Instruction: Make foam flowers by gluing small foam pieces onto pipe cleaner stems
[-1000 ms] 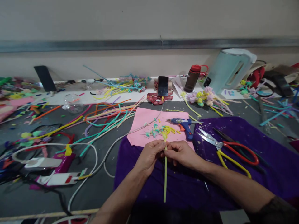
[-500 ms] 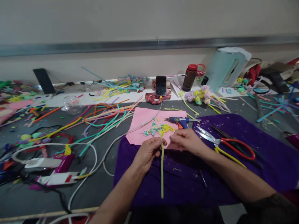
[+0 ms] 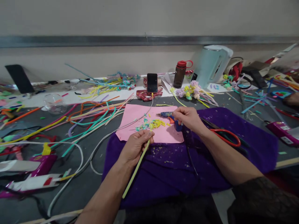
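My left hand (image 3: 137, 144) pinches a pale yellow-green pipe cleaner (image 3: 136, 171) close to its upper end. Its long straight stem slants down to the left over the purple cloth (image 3: 161, 174). A small yellow tip shows just above my thumb. On the right, my right hand (image 3: 187, 118) has its fingers closed at the back of a blue glue gun (image 3: 164, 114) with an orange trigger, whose nozzle points left. Under the gun lies a pink sheet (image 3: 130, 116), and short yellow and teal pipe cleaner pieces (image 3: 157, 123) are heaped there.
Red-handled scissors (image 3: 227, 137) lie beside my right forearm. A white cable (image 3: 107, 136) crosses to the phone (image 3: 152, 83). Long pipe cleaners (image 3: 93, 118) spread on the left. Behind stand a bottle (image 3: 179, 74) and a kettle (image 3: 209, 67). Another person's hand (image 3: 291, 99) shows far right.
My right hand has moved from beside the left hand up to the glue gun and closed on it. The pipe cleaner has tilted from upright to slanting. The view has swung right.
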`<state>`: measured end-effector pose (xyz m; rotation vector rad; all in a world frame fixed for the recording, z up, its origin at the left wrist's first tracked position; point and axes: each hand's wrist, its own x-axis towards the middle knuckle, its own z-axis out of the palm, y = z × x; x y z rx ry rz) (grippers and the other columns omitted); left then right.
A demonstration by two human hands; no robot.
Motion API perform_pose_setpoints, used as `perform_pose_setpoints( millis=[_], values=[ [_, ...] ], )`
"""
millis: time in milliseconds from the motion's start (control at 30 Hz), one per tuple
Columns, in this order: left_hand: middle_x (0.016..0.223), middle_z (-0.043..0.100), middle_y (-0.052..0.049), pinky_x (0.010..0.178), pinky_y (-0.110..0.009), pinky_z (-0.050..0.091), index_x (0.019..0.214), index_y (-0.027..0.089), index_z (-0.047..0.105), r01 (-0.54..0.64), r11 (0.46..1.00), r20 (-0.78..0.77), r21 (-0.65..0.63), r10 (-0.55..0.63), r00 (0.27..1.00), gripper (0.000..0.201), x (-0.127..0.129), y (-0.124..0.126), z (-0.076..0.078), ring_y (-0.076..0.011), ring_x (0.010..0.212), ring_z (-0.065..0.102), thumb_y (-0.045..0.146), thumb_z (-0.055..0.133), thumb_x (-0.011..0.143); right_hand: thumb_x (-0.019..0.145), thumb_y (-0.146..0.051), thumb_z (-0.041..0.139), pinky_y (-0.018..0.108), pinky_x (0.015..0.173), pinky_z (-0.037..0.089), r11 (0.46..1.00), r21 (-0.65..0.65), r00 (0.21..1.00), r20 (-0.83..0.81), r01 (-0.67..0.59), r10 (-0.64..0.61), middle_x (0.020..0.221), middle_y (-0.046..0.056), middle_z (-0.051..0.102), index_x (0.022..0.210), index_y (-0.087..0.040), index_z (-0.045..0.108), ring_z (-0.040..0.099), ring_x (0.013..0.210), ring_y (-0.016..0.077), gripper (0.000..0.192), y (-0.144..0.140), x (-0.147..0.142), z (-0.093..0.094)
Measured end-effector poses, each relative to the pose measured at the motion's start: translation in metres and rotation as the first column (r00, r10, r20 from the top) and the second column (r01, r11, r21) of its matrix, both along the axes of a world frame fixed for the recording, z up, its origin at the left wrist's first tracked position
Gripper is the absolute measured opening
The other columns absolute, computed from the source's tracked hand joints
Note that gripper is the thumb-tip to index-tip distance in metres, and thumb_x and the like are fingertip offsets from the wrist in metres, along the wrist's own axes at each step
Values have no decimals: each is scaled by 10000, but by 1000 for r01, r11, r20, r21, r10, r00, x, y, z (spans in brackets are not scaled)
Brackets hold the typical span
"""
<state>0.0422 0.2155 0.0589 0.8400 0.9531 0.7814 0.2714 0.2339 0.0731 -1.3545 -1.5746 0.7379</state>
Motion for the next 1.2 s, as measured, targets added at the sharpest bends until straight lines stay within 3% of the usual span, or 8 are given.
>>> perform_pose_setpoints(
  millis=[133,300,433,600,800,1000,1100,1200],
  values=[
    [518,541,25,343,-129,269,697,98,616,-4,1000,18,27,4,1000,231,-2,2,-1,-6,361,372,305,703,645,806,-247,515,226,567,378,989,139,909,417,-59,-5,719,26,634,760,-164,663,569,646,127,176,3,-1,-8],
    [561,562,21,352,-116,290,727,103,619,-18,1000,26,10,18,999,224,-4,2,-2,-1,376,385,299,701,655,839,-262,466,248,567,327,988,140,623,779,-63,-71,855,56,635,829,-207,687,570,746,160,228,0,-9,-16],
    [569,561,25,350,-106,278,742,106,612,-20,1000,46,6,20,999,219,-5,3,-2,5,380,380,298,691,673,859,-288,432,270,538,302,991,104,453,890,-83,-56,821,69,621,788,-198,683,557,709,178,276,-1,-15,-21],
    [556,558,24,348,-106,258,705,108,594,10,999,39,-39,-8,999,221,-3,2,-2,4,378,380,304,693,674,868,-254,400,278,525,310,996,77,373,926,-49,-54,858,82,608,815,-165,654,563,702,196,275,2,-23,-30],
    [571,574,18,356,-108,255,738,116,608,13,998,-13,-68,-14,1000,218,-2,2,-4,-1,386,393,312,685,684,875,-244,363,323,623,380,998,23,379,925,-64,3,896,123,592,856,-133,631,559,795,245,290,-4,-31,-31],
    [563,573,20,357,-108,249,716,115,596,4,999,-23,-44,-5,1000,213,-2,3,-5,-2,388,389,308,681,689,852,-227,375,331,598,402,999,1,382,924,-43,16,871,149,590,869,-96,624,568,768,259,282,-6,-37,-28],
    [557,570,20,349,-110,239,720,113,595,2,1000,-24,-28,-3,1000,218,-3,4,-6,-4,383,383,315,674,695,832,-225,412,316,601,406,999,22,527,850,-28,-4,882,149,592,876,-86,611,572,746,236,247,-7,-35,-26],
    [563,563,22,350,-113,246,723,111,594,-4,1000,-1,-7,4,1000,222,-4,5,-7,-5,387,382,317,672,696,825,-211,436,267,603,418,997,21,767,640,-73,42,837,77,603,828,-132,584,566,687,157,168,-10,-34,-23]
  ],
)
